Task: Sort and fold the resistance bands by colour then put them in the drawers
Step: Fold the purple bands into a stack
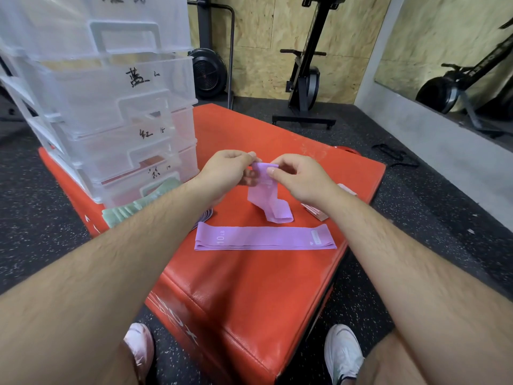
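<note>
My left hand (pixel 227 169) and my right hand (pixel 299 179) pinch the top of a purple resistance band (pixel 268 198) between them; its lower end trails folded onto the red padded box (pixel 249 287). A second purple band (pixel 263 238), marked 10 LB, lies flat in front of it. Green bands (pixel 138 207) lie at the foot of the clear plastic drawer unit (pixel 111 112) on the left. More purple bands (pixel 204 216) peek out under my left forearm. Pink bands (pixel 316 212) lie behind my right wrist.
The drawer unit stands on the box's left side, its drawers labelled in handwriting. Black gym machines (pixel 305 79) stand on the speckled floor behind. A mirror (pixel 449 56) lines the right wall. My shoes (pixel 342 354) are at the box's near edge.
</note>
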### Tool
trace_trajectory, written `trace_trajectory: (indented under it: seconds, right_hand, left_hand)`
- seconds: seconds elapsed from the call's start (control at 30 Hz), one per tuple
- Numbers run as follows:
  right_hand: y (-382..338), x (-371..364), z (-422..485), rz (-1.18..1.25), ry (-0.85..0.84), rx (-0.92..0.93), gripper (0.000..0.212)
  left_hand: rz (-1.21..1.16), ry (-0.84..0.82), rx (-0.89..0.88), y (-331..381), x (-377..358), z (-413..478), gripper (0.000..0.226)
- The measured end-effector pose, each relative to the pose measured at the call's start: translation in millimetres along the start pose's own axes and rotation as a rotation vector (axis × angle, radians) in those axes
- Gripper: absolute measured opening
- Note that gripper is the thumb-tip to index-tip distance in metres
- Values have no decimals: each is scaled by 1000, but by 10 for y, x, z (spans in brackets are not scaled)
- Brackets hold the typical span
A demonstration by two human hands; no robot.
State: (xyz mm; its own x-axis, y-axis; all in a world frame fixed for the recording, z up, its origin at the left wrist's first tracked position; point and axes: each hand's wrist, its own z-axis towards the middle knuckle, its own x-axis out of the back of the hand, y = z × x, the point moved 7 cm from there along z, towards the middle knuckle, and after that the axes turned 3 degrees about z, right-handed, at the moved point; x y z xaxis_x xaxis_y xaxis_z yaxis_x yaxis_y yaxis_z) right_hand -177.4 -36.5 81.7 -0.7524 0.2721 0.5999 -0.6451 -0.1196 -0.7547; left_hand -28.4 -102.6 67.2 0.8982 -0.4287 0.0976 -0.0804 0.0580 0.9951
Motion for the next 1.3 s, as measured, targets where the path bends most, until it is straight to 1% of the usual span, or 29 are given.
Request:
trace_trajectory:
  seconds: [0.07, 0.13, 0.2, 0.3, 0.33, 0.43, 0.53, 0.63, 0.73, 0.87, 0.97, 1.07, 1.2, 1.3]
  right_hand:
    - [5, 13, 3, 59, 11, -18, 11]
    - [12, 16, 8, 102, 4, -38, 11]
    - [18, 5, 17, 144, -15, -50, 10]
    - [16, -20, 23, 253, -45, -52, 3]
    - [19, -38, 18, 290, -59, -60, 5]
    - [26, -115, -1, 293, -96, -79, 12]
    - [13, -154, -6, 275, -111, -61, 22]
    - [-64, -159, 4, 306, -111, -28, 22]
    - [-126, -189, 2, 389, -125, -20, 28]
    - [-68, -245, -10, 348, -146, -65, 22]
    - [-32, -220, -35, 347, -169, -106, 20]
    - [4, -175, -71, 353, -237, -125, 17]
    - [113, -67, -167, 240, -330, -176, 24]
    - [250, 55, -246, 128, -373, -235, 26]
  left_hand:
    - [195, 48, -53, 76, 47, -34, 29]
    - [296, 71, -100, 125, 52, -74, 31]
    - [307, 39, -175, 163, 26, -91, 29]
    - [315, 7, -270, 215, 8, -101, 14]
    - [301, 15, -279, 219, 19, -98, 12]
    - [290, 46, -292, 239, 46, -95, 11]
    - [354, 30, -311, 284, 36, -119, 16]
    - [421, 23, -346, 361, 17, -165, 16]
    - [355, 55, -404, 474, 45, -205, 14]
    - [213, 107, -404, 524, 145, -220, 14]
    - [114, 163, -355, 496, 270, -221, 15]
    - [42, 224, -306, 470, 393, -267, 14]
    - [-73, 332, -199, 368, 634, -308, 14]
    - [-80, 399, -131, 258, 820, -353, 16]
